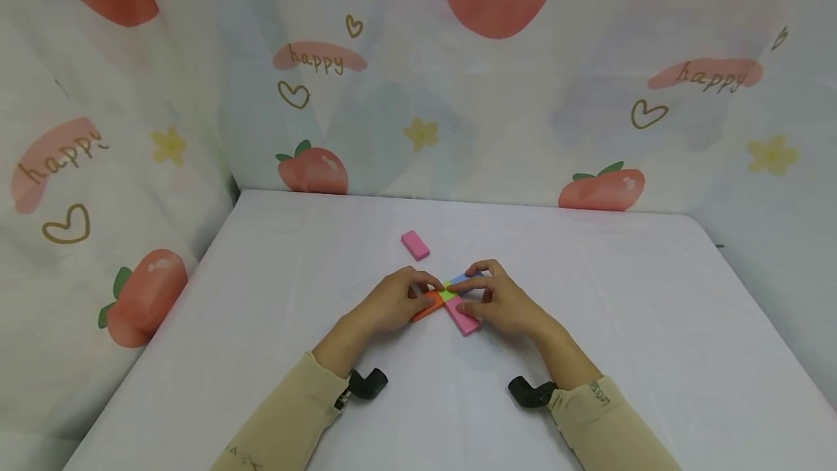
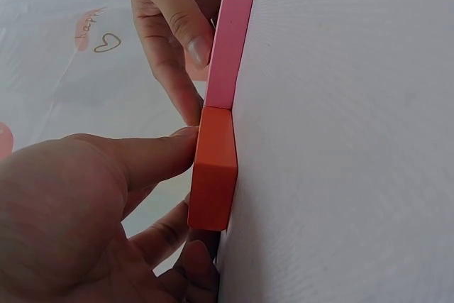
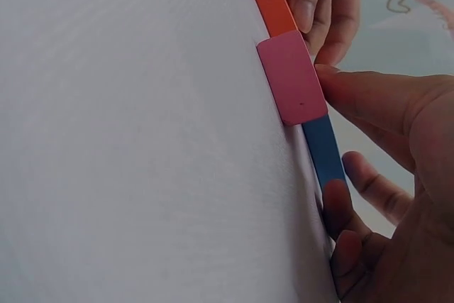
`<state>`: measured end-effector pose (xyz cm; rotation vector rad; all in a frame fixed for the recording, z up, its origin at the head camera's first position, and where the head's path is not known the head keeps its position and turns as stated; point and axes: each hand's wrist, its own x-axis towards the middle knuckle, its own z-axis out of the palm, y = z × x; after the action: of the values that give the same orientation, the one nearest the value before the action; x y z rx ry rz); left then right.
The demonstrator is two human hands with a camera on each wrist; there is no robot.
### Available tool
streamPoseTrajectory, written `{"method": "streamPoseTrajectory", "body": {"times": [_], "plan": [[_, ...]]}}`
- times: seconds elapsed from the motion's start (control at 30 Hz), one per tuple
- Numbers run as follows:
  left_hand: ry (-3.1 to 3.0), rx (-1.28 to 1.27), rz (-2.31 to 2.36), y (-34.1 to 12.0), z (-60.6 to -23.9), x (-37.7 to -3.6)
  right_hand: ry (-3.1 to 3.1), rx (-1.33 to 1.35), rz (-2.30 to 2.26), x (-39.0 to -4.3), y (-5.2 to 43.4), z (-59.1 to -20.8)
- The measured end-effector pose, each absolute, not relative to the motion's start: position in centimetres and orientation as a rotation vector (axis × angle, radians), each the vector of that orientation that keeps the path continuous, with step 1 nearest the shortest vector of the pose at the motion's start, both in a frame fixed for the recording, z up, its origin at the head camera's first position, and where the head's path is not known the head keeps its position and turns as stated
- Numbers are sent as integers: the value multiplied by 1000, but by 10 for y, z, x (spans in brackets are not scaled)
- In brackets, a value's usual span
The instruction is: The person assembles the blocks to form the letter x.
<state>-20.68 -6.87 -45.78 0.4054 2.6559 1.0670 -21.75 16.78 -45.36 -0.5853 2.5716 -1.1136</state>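
Observation:
Small blocks lie together on the white table: a green block (image 1: 447, 294) in the middle, an orange block (image 1: 428, 307) toward the lower left, a pink block (image 1: 463, 317) toward the lower right and a blue block (image 1: 466, 278) toward the upper right. My left hand (image 1: 397, 302) touches the orange block with its thumb, while its index finger reaches to the green one. From the other side, my right hand (image 1: 502, 302) rests its thumb on the near pink block. Its other fingers spread over the green and blue blocks, partly hiding them.
A second pink block (image 1: 415, 246) lies apart, beyond the left hand. Printed cloth walls (image 1: 490, 115) rise behind the table (image 1: 294, 253) and at its left. Black curved pieces (image 1: 532, 392) stick out from both sleeve cuffs, low over the tabletop.

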Motion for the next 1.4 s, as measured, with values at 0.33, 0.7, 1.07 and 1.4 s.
{"method": "streamPoseTrajectory", "body": {"times": [0.33, 0.7, 1.07, 1.4], "plan": [[2664, 426, 1056, -67, -460, -205, 2566, -596, -1121, -214, 171, -454], [2672, 423, 1077, -68, -457, -203, 2553, -577, -1130, -218, 171, -454], [2652, 439, 1114, -70, -456, -207, 2574, -615, -1120, -220, 170, -455], [2642, 439, 1109, -70, -457, -207, 2566, -626, -1123, -219, 171, -456]]}}
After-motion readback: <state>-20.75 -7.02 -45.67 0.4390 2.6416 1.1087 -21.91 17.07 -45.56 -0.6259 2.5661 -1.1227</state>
